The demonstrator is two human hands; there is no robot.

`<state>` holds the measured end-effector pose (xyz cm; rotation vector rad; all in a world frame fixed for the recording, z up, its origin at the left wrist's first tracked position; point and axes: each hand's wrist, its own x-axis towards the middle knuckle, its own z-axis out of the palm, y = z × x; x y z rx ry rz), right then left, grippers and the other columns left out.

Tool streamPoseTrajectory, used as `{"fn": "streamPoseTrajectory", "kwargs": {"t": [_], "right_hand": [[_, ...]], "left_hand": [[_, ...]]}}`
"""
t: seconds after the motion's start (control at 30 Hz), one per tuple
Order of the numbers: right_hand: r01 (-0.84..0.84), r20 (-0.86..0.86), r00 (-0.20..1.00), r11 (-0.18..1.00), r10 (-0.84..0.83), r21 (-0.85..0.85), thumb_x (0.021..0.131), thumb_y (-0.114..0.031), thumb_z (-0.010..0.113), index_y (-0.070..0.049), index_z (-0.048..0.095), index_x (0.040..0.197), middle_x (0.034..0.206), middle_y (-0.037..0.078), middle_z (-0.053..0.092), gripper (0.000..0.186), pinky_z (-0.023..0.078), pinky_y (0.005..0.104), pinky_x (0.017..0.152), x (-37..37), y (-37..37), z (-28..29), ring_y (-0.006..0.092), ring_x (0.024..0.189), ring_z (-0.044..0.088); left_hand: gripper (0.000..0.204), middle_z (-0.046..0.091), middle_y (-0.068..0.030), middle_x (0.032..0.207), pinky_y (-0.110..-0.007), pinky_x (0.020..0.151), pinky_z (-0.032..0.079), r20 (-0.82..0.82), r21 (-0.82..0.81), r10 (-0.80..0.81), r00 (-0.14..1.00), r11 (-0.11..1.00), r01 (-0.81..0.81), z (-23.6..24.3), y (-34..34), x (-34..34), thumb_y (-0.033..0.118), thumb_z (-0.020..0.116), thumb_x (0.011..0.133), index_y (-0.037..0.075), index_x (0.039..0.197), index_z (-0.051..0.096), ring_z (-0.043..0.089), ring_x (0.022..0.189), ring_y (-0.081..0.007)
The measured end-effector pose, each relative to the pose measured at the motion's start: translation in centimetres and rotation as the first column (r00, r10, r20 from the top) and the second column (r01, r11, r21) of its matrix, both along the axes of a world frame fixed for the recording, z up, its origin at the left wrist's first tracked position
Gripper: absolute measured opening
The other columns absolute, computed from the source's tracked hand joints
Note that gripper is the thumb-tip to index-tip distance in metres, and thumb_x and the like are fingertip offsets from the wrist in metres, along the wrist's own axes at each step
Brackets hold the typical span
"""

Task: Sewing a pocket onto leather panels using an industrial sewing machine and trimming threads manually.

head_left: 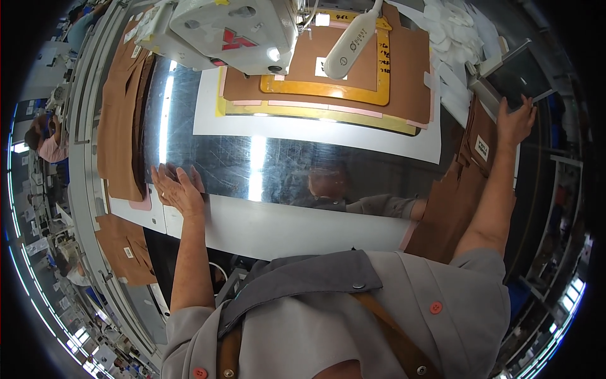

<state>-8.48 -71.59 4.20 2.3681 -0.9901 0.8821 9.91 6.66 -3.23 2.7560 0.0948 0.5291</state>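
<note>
The glossy, scratched plate (227, 164) lies flat, its near-left corner at the left hand (180, 189); a dark, grey-framed panel (521, 71) sits just beyond the right hand (517, 120).

Your left hand (180, 192) is at the near left corner of the shiny plate (284, 164); your right hand (516, 121) is beyond its right edge. Brown pieces (118, 126) line its left edge; a white machine head (243, 47) overhangs its far side.

Bright linear lights (29, 299) line the left rim of the view. Inboard of them, co-workers (54, 143) occupy small, cluttered workstations (45, 58). Pale grey rails (82, 170) border the bench (278, 228). Further luminous panels (576, 289) show lower right.
</note>
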Motion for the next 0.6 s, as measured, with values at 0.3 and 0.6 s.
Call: {"fn": "streamPoseTrajectory", "kwargs": {"t": [0.3,0.6], "right_hand": [[-0.032,0.093,0.995,0.999,0.032,0.004,0.086,-0.035,0.077,-0.008,0.059,0.134,0.151,0.017,0.054,0.058,0.042,0.0560,0.112,-0.4,1.0,-0.3,0.0415,0.145,0.043],[-0.046,0.130,0.991,0.994,0.033,0.097,0.090,-0.033,0.073,-0.008,0.050,0.140,0.160,0.018,0.044,0.061,0.028,0.0578,0.120,0.2,2.4,0.0,0.0387,0.154,0.029]], "left_hand": [[0.074,0.039,-0.0228,0.158,-0.052,0.119,0.030,0.051,-0.274,-0.088,0.995,0.957,0.099,-1.2,1.1,0.7,0.055,0.042,0.107,-0.005,0.151,0.040,0.039,0.144,-0.0370],[0.072,0.027,-0.0115,0.169,-0.057,0.124,0.011,0.015,0.007,-0.009,1.000,1.000,0.009,-1.5,1.9,1.8,0.062,0.028,0.107,0.008,0.152,0.045,0.023,0.156,-0.0317]]}}
